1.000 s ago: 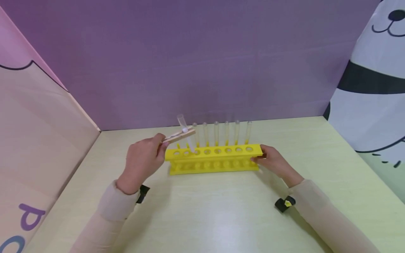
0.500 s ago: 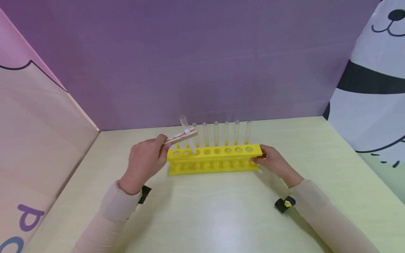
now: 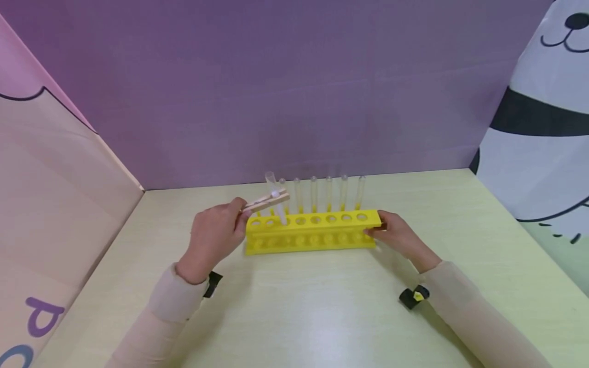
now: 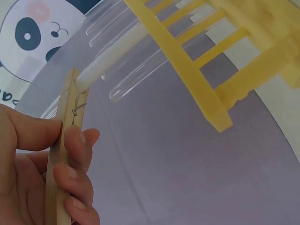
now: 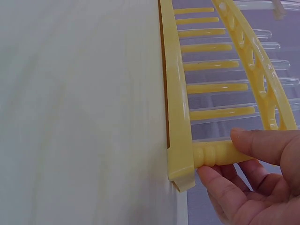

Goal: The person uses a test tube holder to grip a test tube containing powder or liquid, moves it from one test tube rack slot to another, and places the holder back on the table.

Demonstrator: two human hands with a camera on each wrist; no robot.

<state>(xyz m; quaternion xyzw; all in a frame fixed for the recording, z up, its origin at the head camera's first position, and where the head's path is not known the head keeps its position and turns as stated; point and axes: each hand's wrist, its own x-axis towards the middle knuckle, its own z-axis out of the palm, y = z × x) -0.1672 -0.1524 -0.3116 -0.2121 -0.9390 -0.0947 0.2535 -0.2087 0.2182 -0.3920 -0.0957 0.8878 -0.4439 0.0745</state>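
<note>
My left hand (image 3: 215, 237) holds a wooden test tube clamp (image 4: 60, 145), thumb on one side and curled fingers on the other. The clamp's far end grips a clear test tube (image 3: 270, 179) with a whitish look lower down. This tube leans, its lower end at a hole near the left of the yellow test tube rack (image 3: 313, 228); how deep it sits cannot be told. My right hand (image 3: 399, 235) grips the rack's right end, with thumb and fingers around the yellow end post (image 5: 218, 153) in the right wrist view.
Several clear test tubes (image 3: 314, 191) stand upside down on yellow pegs (image 5: 220, 112) along the rack's back. The rack stands on a pale wooden table (image 3: 317, 301). A purple wall (image 3: 294, 92) rises behind, with printed panels at both sides.
My left hand has moved slightly right and down, carrying the clamp and its tube, whose lower end has shifted closer to the rack's hole. My right hand and the rack stay nearly still.
</note>
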